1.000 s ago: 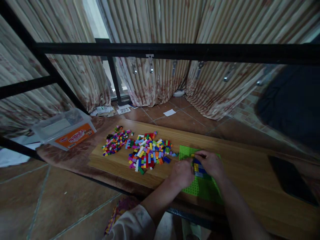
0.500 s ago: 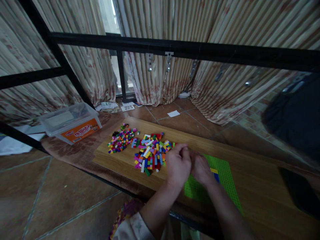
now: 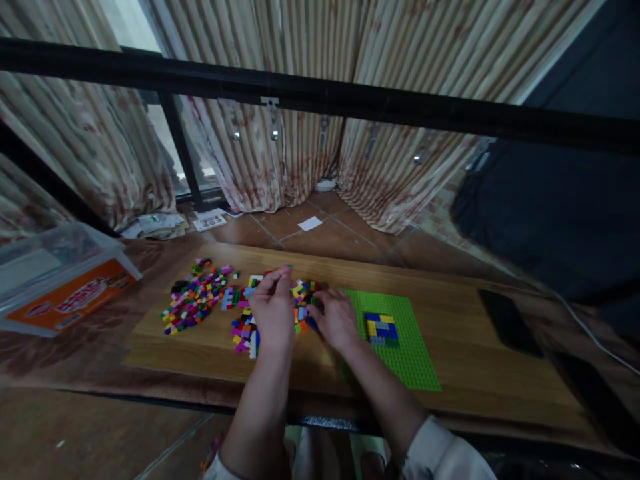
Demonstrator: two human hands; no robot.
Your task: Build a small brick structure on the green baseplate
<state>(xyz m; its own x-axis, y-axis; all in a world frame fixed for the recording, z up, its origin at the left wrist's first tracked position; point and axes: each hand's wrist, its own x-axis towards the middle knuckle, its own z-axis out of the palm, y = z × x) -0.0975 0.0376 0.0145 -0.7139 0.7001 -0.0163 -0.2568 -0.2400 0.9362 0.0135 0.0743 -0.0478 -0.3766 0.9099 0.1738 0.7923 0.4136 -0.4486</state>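
Note:
A green baseplate (image 3: 400, 347) lies on the wooden board (image 3: 190, 347), with a small flat patch of blue and yellow bricks (image 3: 381, 328) pressed onto it. Left of the plate are two heaps of loose coloured bricks: a large pile (image 3: 245, 320) and a smaller pile (image 3: 193, 300). My left hand (image 3: 274, 310) hovers over the large pile with its fingertips pinched together; whether a brick sits in them I cannot see. My right hand (image 3: 334, 320) rests on the pile's right edge, fingers curled down among the bricks, beside the plate.
A clear plastic box with an orange label (image 3: 55, 280) stands at the far left. Two dark flat devices (image 3: 507, 320) lie on the board's right end. A black metal frame bar (image 3: 320, 93) crosses above. Curtains and tiled floor lie behind.
Both hands have left the green baseplate and moved left onto the large brick pile. The brick patch on the plate is now uncovered. The view has shifted right.

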